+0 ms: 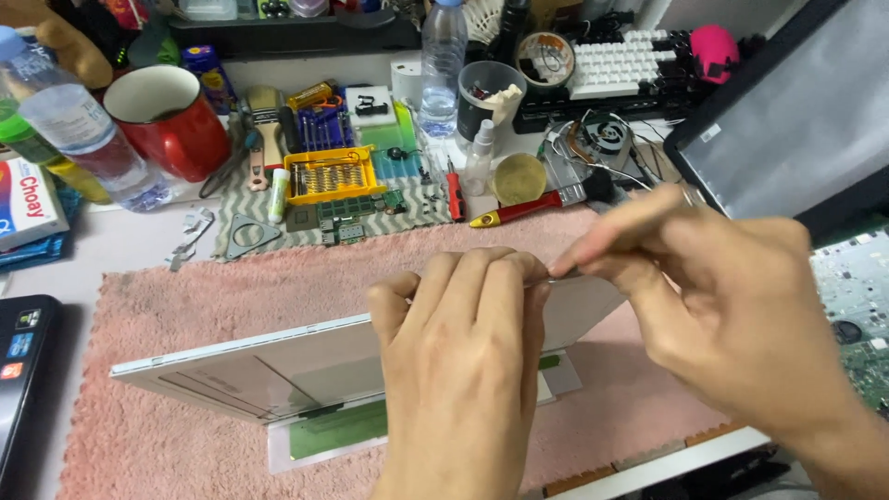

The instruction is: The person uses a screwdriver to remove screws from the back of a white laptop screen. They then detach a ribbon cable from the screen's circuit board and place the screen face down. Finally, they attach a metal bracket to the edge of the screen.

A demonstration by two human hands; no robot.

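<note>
Cluttered white workbench seen from above, its near half covered by a pink towel [231, 296]. On the towel, centre: one thin, flat, pale grey panel [269, 366], rectangular, raised on edge and tilted, its upper edge running from lower left up toward the hands; a green strip with a clear film [338, 428] lies beneath it on the towel. Left hand [463, 352]: fingers curled over the panel's upper edge, closed on it, thumb side hidden behind the panel. Right hand [732, 296]: fingers pinched together at the same edge, touching the left fingertips; whether it grips the panel itself or a small tool cannot be told. Behind the towel, on a grey zigzag mat: one yellow tray of screwdriver bits [331, 174], one green circuit board [356, 211], one red-handled screwdriver [454, 190], one red-and-yellow-handled brush [528, 208], one round yellowish lid [519, 178]. Vessels: one red mug [171, 120], white inside; one dark cup with a white rim [489, 102]; one small clear spray bottle [479, 153]. Clear plastic water bottles, two: one far left [79, 125], lying at an angle, and one upright at the back [443, 60], both with pale labels. Packaging: one white box with red and blue print at the left edge [23, 199]. Back right: one white keyboard [616, 65], one pink rounded object [713, 46]. Right: one dark-framed grey screen panel [796, 120] and a green circuit board [857, 296] below it.
</note>
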